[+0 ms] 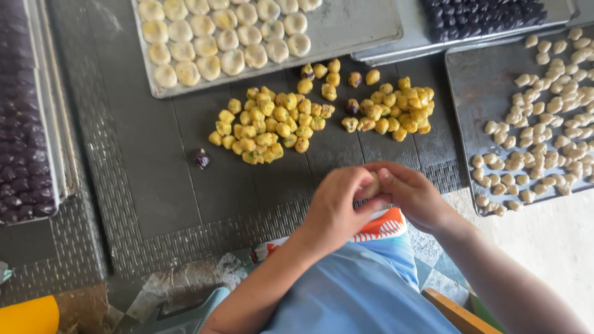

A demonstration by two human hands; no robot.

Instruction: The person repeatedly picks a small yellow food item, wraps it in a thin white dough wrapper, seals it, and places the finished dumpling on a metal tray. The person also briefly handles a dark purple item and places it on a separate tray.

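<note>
My left hand (334, 207) and my right hand (411, 195) meet just above my lap, both closed around one small pale dough ball (372, 184) that shows between the fingers. Beyond them, on the dark mat (161, 154), lie two heaps of yellow filling balls, one at the middle (269, 127) and one to its right (396, 108). A single dark purple ball (202, 159) sits alone left of the heaps.
A metal tray (359, 25) of round pale shaped pieces (223, 37) stands at the top. A dark tray (476, 93) on the right holds several small pale dough lumps (544, 124). Trays of purple balls sit at the far left (18, 136) and top right (482, 15).
</note>
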